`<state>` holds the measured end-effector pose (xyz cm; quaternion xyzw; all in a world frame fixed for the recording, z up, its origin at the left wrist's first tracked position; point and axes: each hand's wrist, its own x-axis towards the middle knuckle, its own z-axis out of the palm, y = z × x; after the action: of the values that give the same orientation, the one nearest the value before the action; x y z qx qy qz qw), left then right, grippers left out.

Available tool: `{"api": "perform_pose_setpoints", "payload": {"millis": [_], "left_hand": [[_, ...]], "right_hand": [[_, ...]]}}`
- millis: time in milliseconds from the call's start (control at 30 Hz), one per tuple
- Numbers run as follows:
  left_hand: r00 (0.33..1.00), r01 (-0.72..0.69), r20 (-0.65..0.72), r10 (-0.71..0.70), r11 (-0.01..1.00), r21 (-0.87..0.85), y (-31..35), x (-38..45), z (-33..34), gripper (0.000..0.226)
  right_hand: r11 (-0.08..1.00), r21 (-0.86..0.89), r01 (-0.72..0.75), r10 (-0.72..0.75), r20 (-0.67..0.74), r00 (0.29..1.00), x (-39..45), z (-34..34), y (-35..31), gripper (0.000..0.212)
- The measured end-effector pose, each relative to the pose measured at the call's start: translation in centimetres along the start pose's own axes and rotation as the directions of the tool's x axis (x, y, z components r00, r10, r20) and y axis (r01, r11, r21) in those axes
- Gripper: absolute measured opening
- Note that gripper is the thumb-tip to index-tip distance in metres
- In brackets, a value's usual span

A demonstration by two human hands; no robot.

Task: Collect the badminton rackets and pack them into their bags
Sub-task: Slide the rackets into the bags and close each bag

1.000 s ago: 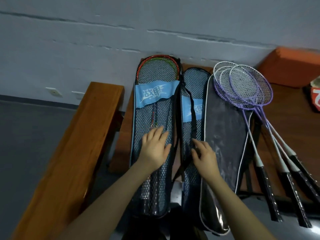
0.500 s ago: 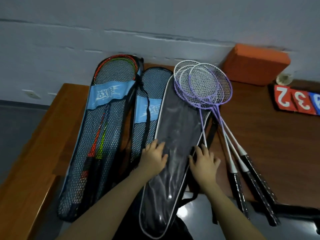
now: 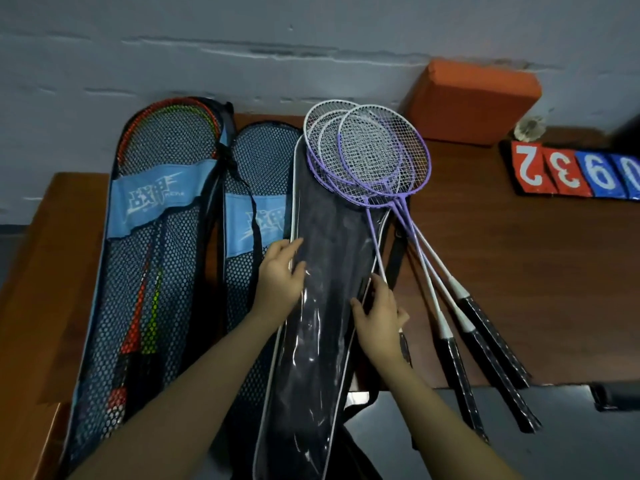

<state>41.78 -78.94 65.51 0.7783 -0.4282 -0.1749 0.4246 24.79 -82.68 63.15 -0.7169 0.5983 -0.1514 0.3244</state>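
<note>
A dark bag with clear plastic and white piping [image 3: 329,271] lies lengthwise on the wooden table [image 3: 519,271]. My left hand [image 3: 280,275] holds its left edge, thumb over the plastic. My right hand [image 3: 379,315] grips its right edge, close to a racket shaft. Several purple-and-white rackets [image 3: 374,150] lie fanned out, heads partly on the bag's top and black handles [image 3: 485,344] pointing toward the table's front. To the left, a mesh bag with a blue band [image 3: 156,202] holds a red and a green racket [image 3: 145,306]. A second mesh bag [image 3: 256,161] lies between them.
An orange block [image 3: 471,102] stands against the wall at the back right, with a shuttlecock [image 3: 528,128] beside it. Red and blue number cards [image 3: 571,171] lie at the far right. A wooden bench [image 3: 45,271] runs along the left. The rackets' handles overhang the table's front edge.
My hands went from the two mesh bags to the dark bag, first flat on it, now on its left and right edges. The view swung right and closer.
</note>
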Motion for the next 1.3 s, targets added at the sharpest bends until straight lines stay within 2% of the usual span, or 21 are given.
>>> {"api": "perform_pose_setpoints", "payload": {"millis": [100, 300, 500, 633, 700, 767, 900, 967, 1100, 1200, 1300], "left_hand": [[0.997, -0.057, -0.052, 0.055, 0.998, -0.03, 1.2, -0.7, -0.9, 0.04], [0.998, 0.013, -0.067, -0.015, 1.0, -0.022, 3.0, -2.7, -3.2, 0.037], [0.995, 0.077, -0.059, -0.078, 0.997, -0.016, 1.6, -3.0, -5.1, 0.039], [0.991, 0.13, -0.008, -0.13, 0.991, -0.021, 0.1, -3.2, -6.1, 0.046], [0.989, 0.146, 0.026, -0.146, 0.989, -0.013, -0.8, -2.8, -6.2, 0.051], [0.983, 0.161, 0.082, -0.164, 0.986, 0.044, -1.6, -2.3, -6.2, 0.055], [0.991, 0.069, 0.085, -0.106, 0.934, 0.35, -2.9, -1.6, -5.6, 0.054], [0.984, 0.052, 0.133, -0.121, 0.899, 0.435, -2.8, -1.5, -5.2, 0.055], [0.987, -0.016, 0.145, -0.063, 0.872, 0.49, -3.2, -2.0, -3.7, 0.048], [0.981, -0.091, 0.195, 0.001, 0.887, 0.453, -2.1, -2.5, -2.0, 0.044], [0.961, -0.137, 0.277, 0.024, 0.906, 0.4, -0.6, -2.6, 0.5, 0.052]], "right_hand": [[0.999, 0.053, 0.001, 0.0, -0.03, 1.0, -0.3, 0.4, -0.1, 0.051], [0.998, 0.019, 0.064, -0.063, -0.06, 0.996, -0.7, 1.6, -1.0, 0.045], [0.953, 0.298, -0.052, 0.056, -0.006, 0.998, 0.6, 1.7, -3.1, 0.044], [0.881, 0.474, 0.009, -0.002, -0.015, 1.0, 0.4, 2.1, -4.3, 0.039], [0.876, 0.481, 0.047, -0.046, -0.014, 0.999, 0.5, 2.0, -4.8, 0.032], [0.897, 0.434, 0.081, -0.089, -0.001, 0.996, 0.8, 2.1, -4.8, 0.032], [0.957, 0.246, 0.153, -0.162, 0.016, 0.987, 1.6, 2.0, -4.5, 0.034], [0.969, 0.198, 0.146, -0.158, 0.047, 0.986, 2.1, 1.5, -4.4, 0.037], [0.98, 0.135, 0.148, -0.165, 0.127, 0.978, 3.1, 0.3, -3.6, 0.035], [0.965, -0.123, 0.23, -0.226, 0.043, 0.973, 4.0, -0.8, -2.5, 0.029], [0.937, -0.289, 0.197, -0.213, -0.026, 0.977, 5.4, -1.9, -1.2, 0.032]]}}
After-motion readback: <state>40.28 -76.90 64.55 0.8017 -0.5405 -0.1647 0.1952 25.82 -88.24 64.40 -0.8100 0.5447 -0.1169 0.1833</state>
